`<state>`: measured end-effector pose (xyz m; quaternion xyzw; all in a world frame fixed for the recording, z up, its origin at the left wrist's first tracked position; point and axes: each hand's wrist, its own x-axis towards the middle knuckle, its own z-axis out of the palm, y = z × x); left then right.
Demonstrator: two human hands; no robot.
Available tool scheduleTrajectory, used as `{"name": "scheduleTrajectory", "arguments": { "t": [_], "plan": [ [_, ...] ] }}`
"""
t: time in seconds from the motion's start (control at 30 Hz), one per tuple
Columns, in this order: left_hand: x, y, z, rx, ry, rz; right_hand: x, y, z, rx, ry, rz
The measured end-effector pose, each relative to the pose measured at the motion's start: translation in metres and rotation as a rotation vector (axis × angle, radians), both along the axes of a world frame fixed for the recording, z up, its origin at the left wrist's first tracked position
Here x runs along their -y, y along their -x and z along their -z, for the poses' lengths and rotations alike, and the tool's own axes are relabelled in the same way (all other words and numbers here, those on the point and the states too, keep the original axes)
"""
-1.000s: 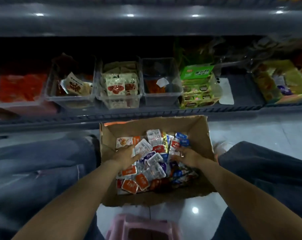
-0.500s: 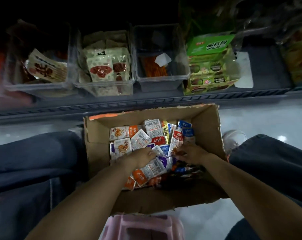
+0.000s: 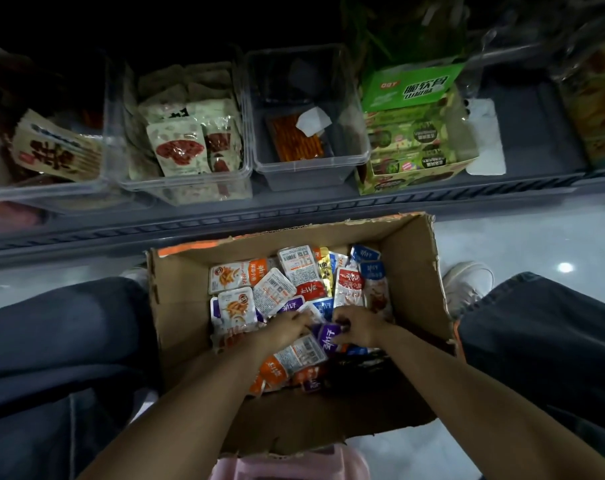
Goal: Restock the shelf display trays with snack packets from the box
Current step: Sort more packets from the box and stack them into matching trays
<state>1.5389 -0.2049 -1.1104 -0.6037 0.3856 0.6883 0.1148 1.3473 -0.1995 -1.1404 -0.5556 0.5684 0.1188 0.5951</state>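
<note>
1. Landmark: an open brown corrugated cardboard box (image 3: 176, 306) with torn edges stands on the pale glossy floor, between two knees in dark denim.
2. Beyond the box runs a grey slotted shelf edge (image 3: 224, 220). On the shelf directly behind the box sit a clear rigid plastic tray of cream pouches with red prints (image 3: 186, 188), a clear plastic tray holding only an orange packet and a white slip (image 3: 311, 168), and a green printed carton (image 3: 415, 133).
3. A pink plastic stool (image 3: 287, 465) shows at the box's near side; a white shoe (image 3: 467, 282) lies just to its right.
4. Inside the box lies a loose pile of small glossy foil snack packets (image 3: 280, 285): orange, white, blue, red and yellow.
5. A purple foil packet (image 3: 327, 336) lies on the pile, near the box centre, between both hands.
6. Right hand (image 3: 358, 327): fingers curled over the purple foil packet's upper edge.
7. Left hand (image 3: 287, 329): fingers bent down into the pile, touching packets beside the purple one; whether it grips any cannot be told.
</note>
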Motion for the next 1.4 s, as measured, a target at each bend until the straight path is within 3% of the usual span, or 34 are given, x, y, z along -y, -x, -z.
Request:
{"name": "scheduleTrajectory", "arguments": {
  "t": [0.2, 0.4, 0.63, 1.0, 1.1, 1.2, 1.3, 1.4],
  "plan": [
    [0.009, 0.008, -0.028, -0.073, 0.098, -0.194, 0.012, 0.009, -0.021, 0.011, 0.021, 0.161],
    [0.031, 0.009, -0.093, -0.229, 0.287, -0.336, 0.051, 0.014, -0.103, 0.342, 0.056, 0.697],
    [0.037, 0.008, -0.166, -0.366, 0.642, -0.508, 0.055, -0.021, -0.202, 0.588, 0.162, 0.831],
    [0.031, -0.017, -0.295, -0.398, 1.088, -0.397, 0.034, -0.083, -0.338, 1.018, 0.248, 1.124],
    [0.033, -0.022, -0.329, -0.152, 1.315, -0.369, 0.036, -0.096, -0.369, 1.024, 0.305, 1.143],
    [0.028, -0.027, -0.356, 0.068, 1.593, -0.146, 0.039, -0.103, -0.391, 1.116, 0.267, 1.193],
    [0.019, -0.029, -0.378, 0.086, 1.554, -0.005, 0.037, -0.107, -0.412, 1.220, 0.158, 1.189],
    [0.019, -0.034, -0.394, -0.065, 1.404, -0.036, 0.037, -0.106, -0.423, 1.260, 0.184, 1.097]
  ]
}}
